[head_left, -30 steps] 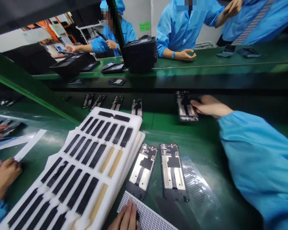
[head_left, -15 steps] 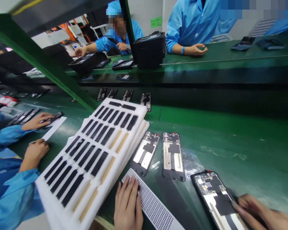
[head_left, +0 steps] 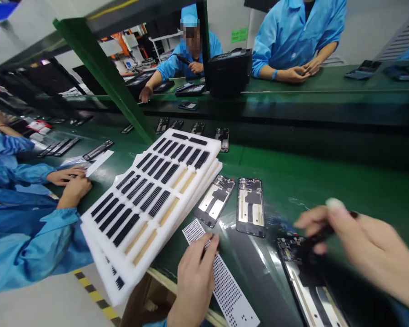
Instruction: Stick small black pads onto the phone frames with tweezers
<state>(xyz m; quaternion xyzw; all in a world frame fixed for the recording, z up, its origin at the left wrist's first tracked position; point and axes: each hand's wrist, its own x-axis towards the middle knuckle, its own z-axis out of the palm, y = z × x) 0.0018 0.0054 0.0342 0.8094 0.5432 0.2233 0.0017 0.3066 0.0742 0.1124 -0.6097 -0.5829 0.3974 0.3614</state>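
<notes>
My left hand [head_left: 197, 272] rests on a white sheet [head_left: 230, 286] with rows of small black dots, its bent fingertips pinched at the sheet's left edge. My right hand [head_left: 364, 245] is raised above an opened phone [head_left: 313, 295], whose circuit board and silvery inside show. Its fingers close round a slim dark object [head_left: 323, 231], blurred, whose kind I cannot make out. Farther off lie two more opened phones, one tilted [head_left: 215, 202] and one nearly straight [head_left: 251, 206]. A dark strip [head_left: 255, 268] runs between the sheet and the near phone.
Stacked white foam trays [head_left: 136, 200] with black strips in slots stand at my left, overhanging the table edge. Several opened phones [head_left: 222, 138] lie behind them. A green post [head_left: 105, 77] rises there. A co-worker's hands [head_left: 71, 181] are at the left; others sit across the green bench.
My right hand has lifted from the near phone's edge to above it, with a dark object in its fingers. My left hand has gone from flat to bent fingers on the sheet. The view has shifted.
</notes>
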